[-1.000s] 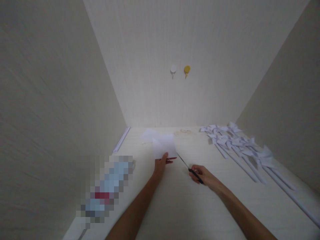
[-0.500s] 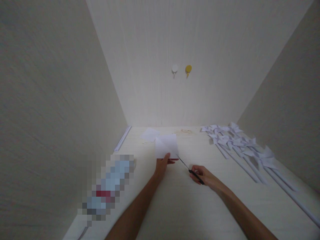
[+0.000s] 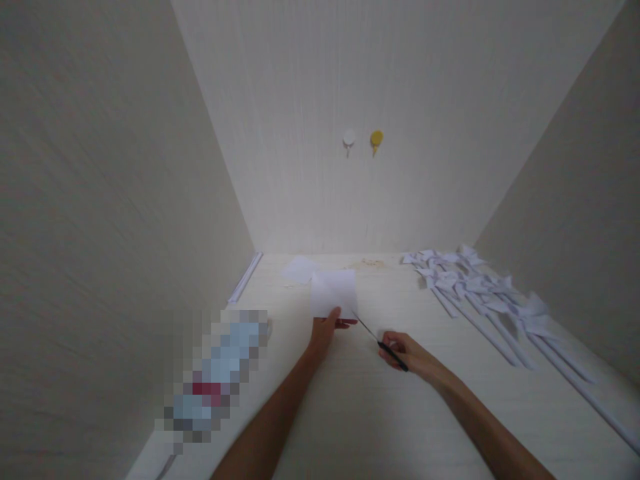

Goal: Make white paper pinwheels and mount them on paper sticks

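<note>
1. Paper sheet: white, square, flat and uncreased, held up off the table at centre.
2. Left hand: pinched shut on the sheet's lower edge.
3. Scissors: at 4 o'clock from the sheet, tips touching its lower right corner; right hand closed through the black handles.
4. Step in hand, as judged: starting a cut. The next move calls for a taut sheet.
5. Paper pinwheels: piled at 2 o'clock.

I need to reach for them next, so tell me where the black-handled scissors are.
In the head view, the black-handled scissors sit in the right hand, low and right of centre, blades pointing at the white paper square held by the left hand.
</note>
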{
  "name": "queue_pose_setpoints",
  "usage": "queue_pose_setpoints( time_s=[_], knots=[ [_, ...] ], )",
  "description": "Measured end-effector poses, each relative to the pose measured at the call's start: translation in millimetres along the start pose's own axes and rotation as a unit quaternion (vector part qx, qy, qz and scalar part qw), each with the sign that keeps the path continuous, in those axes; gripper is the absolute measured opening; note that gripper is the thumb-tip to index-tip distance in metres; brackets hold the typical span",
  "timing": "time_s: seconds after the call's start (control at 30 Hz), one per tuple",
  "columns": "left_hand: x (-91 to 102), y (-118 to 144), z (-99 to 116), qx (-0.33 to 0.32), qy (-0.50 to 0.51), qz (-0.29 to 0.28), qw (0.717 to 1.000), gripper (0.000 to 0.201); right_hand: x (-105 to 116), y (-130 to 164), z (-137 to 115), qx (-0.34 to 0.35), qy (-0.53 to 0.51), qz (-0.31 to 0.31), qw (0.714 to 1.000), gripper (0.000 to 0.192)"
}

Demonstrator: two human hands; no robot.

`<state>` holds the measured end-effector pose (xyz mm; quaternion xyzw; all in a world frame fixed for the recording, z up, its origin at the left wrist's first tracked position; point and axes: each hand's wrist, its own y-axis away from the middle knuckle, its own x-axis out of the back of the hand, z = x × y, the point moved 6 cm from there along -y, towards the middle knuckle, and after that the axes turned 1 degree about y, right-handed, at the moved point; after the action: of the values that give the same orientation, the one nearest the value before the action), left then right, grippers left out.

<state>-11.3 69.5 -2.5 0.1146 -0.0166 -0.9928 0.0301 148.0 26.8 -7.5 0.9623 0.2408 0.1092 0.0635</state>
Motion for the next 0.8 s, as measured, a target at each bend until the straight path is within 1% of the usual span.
queue_pose_setpoints(
  time_s=[0.27,0.4,0.5,0.63,0.8],
  knots=[
    [-1.2,3.9,7.1,0.001,-0.021,-0.003,1.0,0.025,1.3,-2.8,3.3,0.016,0.024,-0.001,1.0,0.031],
    [0.2,2.2,5.4,0.002,-0.024,-0.001,1.0,0.023,1.3,-2.2,3.2,0.017,0.038,-0.002,0.999,0.032],
    [0.9,1.9,4.7,0.0,-0.023,0.0,1.0,0.024,1.5,-2.3,3.0,0.024,0.046,-0.001,0.999,0.033],
    [1.4,2.8,5.1,0.004,-0.039,0.003,0.999,0.027,0.8,-3.3,4.1,0.013,0.063,-0.008,0.998,0.036],
    [1.0,1.2,3.9,-0.001,-0.034,-0.004,0.999,0.029,-0.1,-3.8,3.2,0.013,0.079,-0.015,0.997,0.037]
  ],
)
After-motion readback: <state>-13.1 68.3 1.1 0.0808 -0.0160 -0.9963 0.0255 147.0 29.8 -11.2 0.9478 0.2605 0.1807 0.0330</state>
